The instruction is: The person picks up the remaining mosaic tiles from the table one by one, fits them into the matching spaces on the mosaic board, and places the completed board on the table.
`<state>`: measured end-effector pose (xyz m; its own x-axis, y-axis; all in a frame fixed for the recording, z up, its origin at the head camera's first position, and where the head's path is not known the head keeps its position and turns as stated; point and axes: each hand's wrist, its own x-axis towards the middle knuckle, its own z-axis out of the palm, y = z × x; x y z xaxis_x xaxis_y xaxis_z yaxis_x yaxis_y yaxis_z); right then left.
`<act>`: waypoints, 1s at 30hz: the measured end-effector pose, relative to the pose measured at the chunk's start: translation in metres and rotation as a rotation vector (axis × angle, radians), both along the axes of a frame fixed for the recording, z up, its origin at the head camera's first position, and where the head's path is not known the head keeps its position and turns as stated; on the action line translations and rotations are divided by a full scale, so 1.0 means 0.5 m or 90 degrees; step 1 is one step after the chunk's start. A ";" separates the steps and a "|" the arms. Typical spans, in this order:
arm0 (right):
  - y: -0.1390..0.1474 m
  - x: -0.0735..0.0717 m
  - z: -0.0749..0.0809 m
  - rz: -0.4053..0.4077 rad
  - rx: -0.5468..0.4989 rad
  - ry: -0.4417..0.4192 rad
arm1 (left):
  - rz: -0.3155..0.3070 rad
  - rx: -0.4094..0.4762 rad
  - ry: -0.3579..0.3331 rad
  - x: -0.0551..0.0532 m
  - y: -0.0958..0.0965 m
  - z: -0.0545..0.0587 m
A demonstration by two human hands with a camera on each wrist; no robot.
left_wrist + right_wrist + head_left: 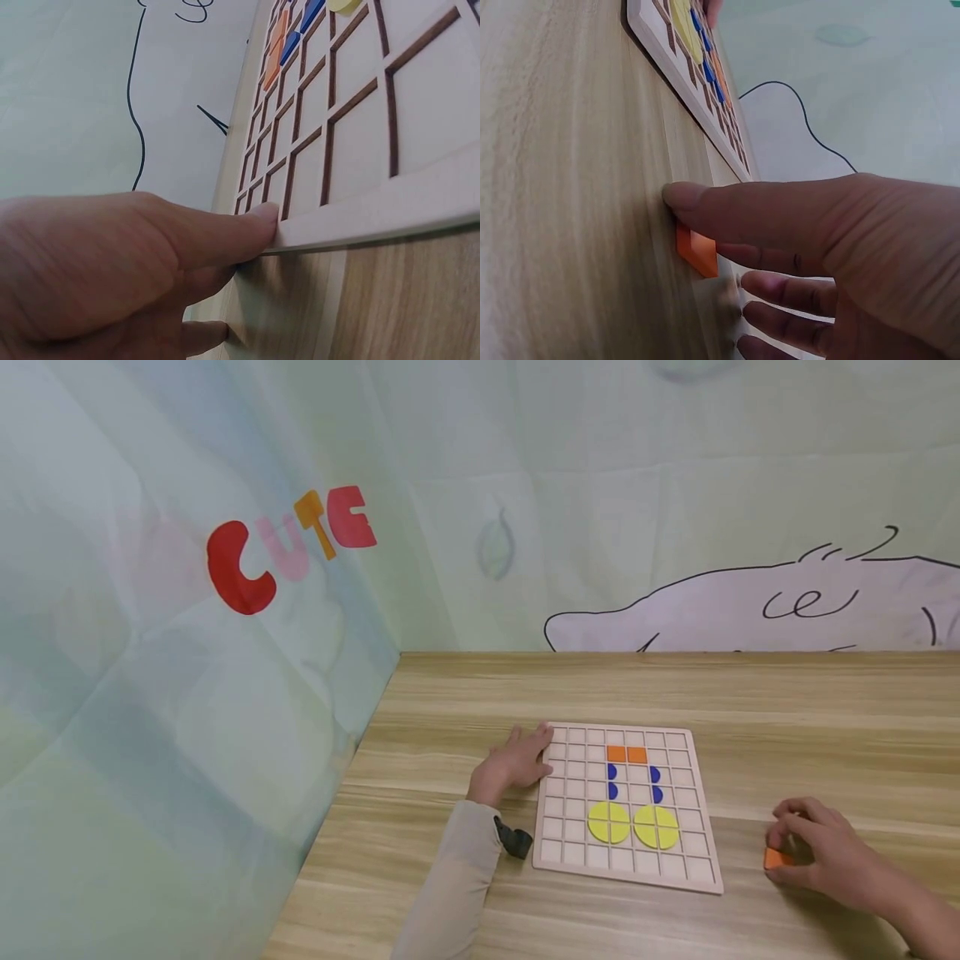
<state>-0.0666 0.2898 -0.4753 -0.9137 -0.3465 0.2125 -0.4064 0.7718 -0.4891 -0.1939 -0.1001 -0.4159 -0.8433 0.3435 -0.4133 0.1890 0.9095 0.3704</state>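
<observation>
A pale wooden grid board (573,852) lies on the table, bearing two orange squares (617,754), several small blue half-round pieces (657,795) and two yellow discs (598,822) made of quarter pieces. At the board's left edge is my left hand (510,767), its thumb (259,221) touching the rim and the other fingers just outside. To the right of the board, my right hand (832,852) pinches an orange block (777,859) between thumb and fingers, close over the tabletop. In the right wrist view, the thumb hides part of that orange block (696,251).
The wood-grain table (465,693) meets a printed cloth backdrop (480,435) at its far edge and another cloth wall (150,735) on the left. A black strap mount (513,839) sits on my left wrist, near the board's lower left side.
</observation>
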 end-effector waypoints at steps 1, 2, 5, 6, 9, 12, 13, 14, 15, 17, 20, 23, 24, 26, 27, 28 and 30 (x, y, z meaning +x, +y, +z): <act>0.000 0.001 -0.001 -0.001 -0.001 0.004 | 0.000 0.001 0.000 0.000 0.000 0.000; -0.001 0.001 -0.001 -0.004 -0.002 0.010 | 0.000 0.002 -0.001 -0.001 0.000 -0.001; -0.002 0.002 -0.002 -0.009 -0.002 0.018 | 0.002 0.006 -0.001 -0.002 -0.001 -0.002; -0.002 0.002 -0.003 -0.010 -0.002 0.019 | 0.003 0.006 -0.002 -0.002 -0.001 -0.002; -0.003 0.003 -0.003 -0.016 0.008 0.030 | 0.006 0.007 -0.003 -0.002 -0.001 -0.003; -0.004 0.001 -0.003 -0.013 0.013 0.051 | 0.006 0.006 -0.003 -0.003 -0.001 -0.005; -0.004 0.000 -0.002 -0.010 0.012 0.062 | 0.005 0.005 -0.003 -0.002 -0.001 -0.004; -0.003 -0.002 -0.001 -0.005 0.009 0.069 | 0.004 0.004 -0.004 -0.002 -0.001 -0.005; -0.003 -0.006 0.001 0.000 0.009 0.075 | 0.003 0.003 -0.004 -0.002 -0.001 -0.005; -0.004 -0.016 0.007 0.015 0.005 0.081 | 0.002 0.001 -0.005 -0.003 -0.001 -0.004; -0.010 -0.035 0.021 0.026 0.008 0.064 | -0.003 -0.003 -0.002 -0.003 -0.001 -0.002; -0.022 -0.058 0.039 0.028 0.012 0.053 | -0.008 -0.004 0.000 -0.003 0.000 -0.001; -0.026 -0.066 0.045 0.024 0.013 0.049 | -0.009 -0.004 0.000 -0.003 0.001 -0.001; -0.037 -0.083 0.058 0.020 0.002 0.030 | -0.007 -0.003 -0.001 -0.002 0.001 -0.002; -0.043 -0.091 0.064 0.017 -0.006 0.012 | -0.006 -0.002 -0.001 -0.002 0.000 -0.002; -0.048 -0.100 0.070 0.010 -0.013 -0.010 | -0.004 -0.001 -0.002 -0.002 0.000 -0.003; -0.059 -0.117 0.078 0.002 -0.032 -0.042 | -0.002 0.001 -0.003 -0.002 -0.001 -0.003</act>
<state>-0.1248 0.2605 -0.4362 -0.9250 -0.3400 0.1697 -0.3749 0.7439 -0.5533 -0.1948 -0.1005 -0.4173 -0.8400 0.3465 -0.4175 0.1898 0.9086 0.3722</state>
